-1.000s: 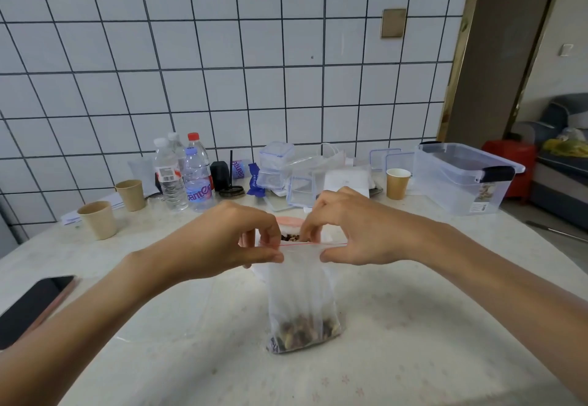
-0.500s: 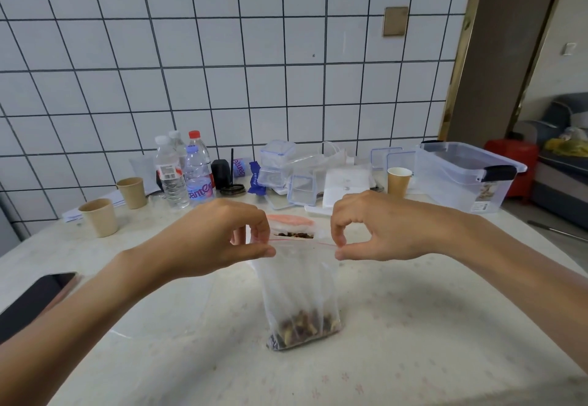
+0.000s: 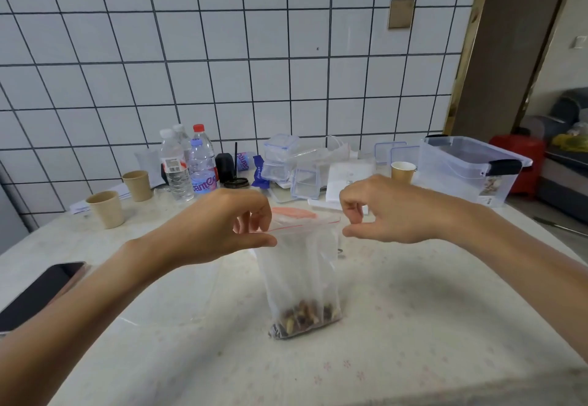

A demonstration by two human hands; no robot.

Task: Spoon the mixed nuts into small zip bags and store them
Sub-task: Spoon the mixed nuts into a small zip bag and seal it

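Note:
A small clear zip bag [image 3: 302, 265] with a red seal strip stands upright on the table, mixed nuts [image 3: 304, 316] in its bottom. My left hand [image 3: 222, 227] pinches the left end of the strip. My right hand [image 3: 388, 211] has thumb and fingers curled at the strip's right corner; whether they still grip it is unclear. Behind the bag, a pink rim [image 3: 294, 213] shows. Along its whole length the strip looks flat and closed.
A large clear storage box [image 3: 461, 167] with black latches stands at the back right. Small clear containers [image 3: 280, 163], water bottles [image 3: 191, 167] and paper cups [image 3: 106, 208] line the tiled wall. A phone [image 3: 35, 294] lies at the left edge.
My right hand has slid to the right along the seal strip, from the bag's middle to its right corner. The left hand kept its pinch on the left end.

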